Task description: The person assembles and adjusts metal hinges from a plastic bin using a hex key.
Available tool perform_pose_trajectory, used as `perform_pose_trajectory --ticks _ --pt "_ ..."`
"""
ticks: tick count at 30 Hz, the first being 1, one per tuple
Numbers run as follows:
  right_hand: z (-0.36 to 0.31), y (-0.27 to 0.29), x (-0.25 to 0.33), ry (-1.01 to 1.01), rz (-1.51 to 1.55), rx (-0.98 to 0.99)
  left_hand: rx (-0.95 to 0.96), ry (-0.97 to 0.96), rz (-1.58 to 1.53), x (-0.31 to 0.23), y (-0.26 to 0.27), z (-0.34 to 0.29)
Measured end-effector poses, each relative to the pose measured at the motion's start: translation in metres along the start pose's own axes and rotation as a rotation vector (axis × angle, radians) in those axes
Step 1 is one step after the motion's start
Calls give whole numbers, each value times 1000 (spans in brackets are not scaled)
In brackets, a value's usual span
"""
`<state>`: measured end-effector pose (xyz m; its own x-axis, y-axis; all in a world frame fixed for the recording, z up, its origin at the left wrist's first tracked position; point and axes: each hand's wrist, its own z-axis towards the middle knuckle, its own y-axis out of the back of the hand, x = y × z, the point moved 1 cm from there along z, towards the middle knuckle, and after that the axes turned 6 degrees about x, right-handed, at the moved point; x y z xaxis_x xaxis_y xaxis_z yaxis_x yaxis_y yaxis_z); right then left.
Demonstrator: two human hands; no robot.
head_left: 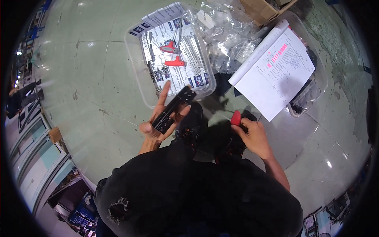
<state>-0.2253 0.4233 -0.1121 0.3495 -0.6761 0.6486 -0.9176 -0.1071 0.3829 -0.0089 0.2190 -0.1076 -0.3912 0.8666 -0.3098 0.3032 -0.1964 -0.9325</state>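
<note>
In my left hand (158, 110) rests a black, bar-shaped metal fitting (173, 110) that looks like a hinge. It lies tilted across the palm, with the index finger stretched out beside it and other fingers behind it. My right hand (257, 137) is closed around the red handle (236, 117) of a tool. A thin shaft seems to run left from that handle, but it is faint. Just beyond the left hand stands a clear plastic bin (134, 63). Two red T-handle tools, one upper (169, 47) and one lower (175, 62), lie in it on printed wrapping.
The bin also holds metal strips (192, 55) and small hardware (160, 75). Crumpled clear plastic bags (231, 43) lie beside it. A paper document (276, 71) covers a second clear bin (324, 81) at right. Behind stands a cardboard box (258, 11). My shoes are on the green floor (90, 79).
</note>
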Motion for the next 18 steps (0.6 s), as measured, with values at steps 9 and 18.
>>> perform_pose_trajectory --ticks 9,18 --pt "18 -8 24 141 811 -28 -126 540 264 8 -4 21" --pt "30 -41 30 212 276 -220 -92 787 861 28 -12 10"
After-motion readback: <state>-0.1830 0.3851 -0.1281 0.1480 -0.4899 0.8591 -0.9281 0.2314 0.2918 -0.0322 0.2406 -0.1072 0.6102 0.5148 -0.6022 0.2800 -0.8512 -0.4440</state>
